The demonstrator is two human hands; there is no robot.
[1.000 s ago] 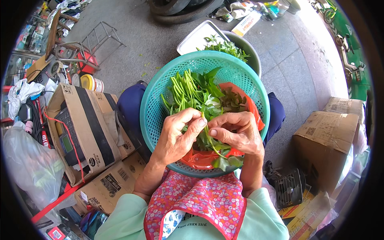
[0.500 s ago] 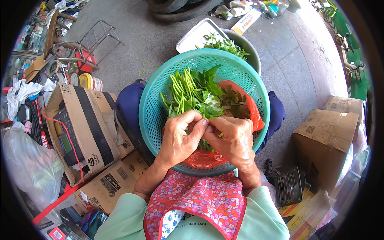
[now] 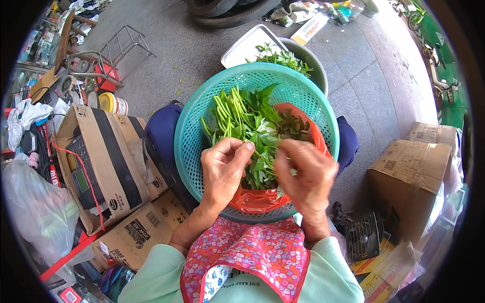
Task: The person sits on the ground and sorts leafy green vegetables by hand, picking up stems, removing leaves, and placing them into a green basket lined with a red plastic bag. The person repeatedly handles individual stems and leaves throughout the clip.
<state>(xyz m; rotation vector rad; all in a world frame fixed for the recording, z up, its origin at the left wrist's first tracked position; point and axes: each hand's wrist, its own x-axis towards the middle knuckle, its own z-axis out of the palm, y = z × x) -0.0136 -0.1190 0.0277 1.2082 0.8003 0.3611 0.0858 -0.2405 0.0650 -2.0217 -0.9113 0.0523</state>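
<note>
A teal plastic colander (image 3: 192,136) rests on my lap, holding a bunch of leafy green stems (image 3: 242,118) and an orange plastic bag (image 3: 255,201) with picked leaves. My left hand (image 3: 222,169) pinches a green stem at the near end of the bunch. My right hand (image 3: 305,174) is beside it, fingers curled over the leaves and pinching a small piece of greenery. Both hands sit over the near half of the colander.
A grey bowl of greens (image 3: 290,58) and a white tray (image 3: 247,45) lie beyond the colander. Open cardboard boxes (image 3: 101,161) stand at my left, another cardboard box (image 3: 409,177) at my right. A clear plastic bag (image 3: 35,212) lies far left.
My hands, pressed together over the stems before, have drawn apart; the right hand moved right and slightly up with a bit of greenery.
</note>
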